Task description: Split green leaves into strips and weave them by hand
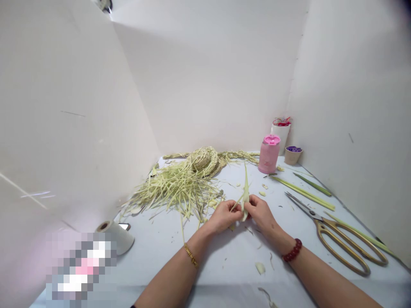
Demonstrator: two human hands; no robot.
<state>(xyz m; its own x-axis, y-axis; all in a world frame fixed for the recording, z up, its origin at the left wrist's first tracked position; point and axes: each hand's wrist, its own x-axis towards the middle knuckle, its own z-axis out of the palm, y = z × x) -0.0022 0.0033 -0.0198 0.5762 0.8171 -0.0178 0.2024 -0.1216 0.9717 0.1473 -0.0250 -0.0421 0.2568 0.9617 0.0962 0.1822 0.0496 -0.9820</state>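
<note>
Right of centre in the frame's lower half, a pale leaf strip (246, 195) stands nearly upright, long axis running up the frame, narrow tip topmost. The right hand (262, 214) pinches its lower part; the left hand (224, 215) pinches a thin strand (236, 203) slanting up-right.

Between the left hand (227, 214) and the right hand (263, 211), an upright leaf (246, 194) obstructs the straight path forward. Beyond the left hand, a straw heap (173, 186) fills the far left; nearer, bare table (157, 261) forms a lane between the left forearm (180, 269) and a white roll (123, 239). Past the right hand, low scraps (262, 193) dot an otherwise passable stretch, ending at the standing pink bottle (269, 158). Rightward, a gap precedes the scissors (316, 218), with stalks (303, 193) beyond. Walls (218, 85) bound back and sides.
</note>
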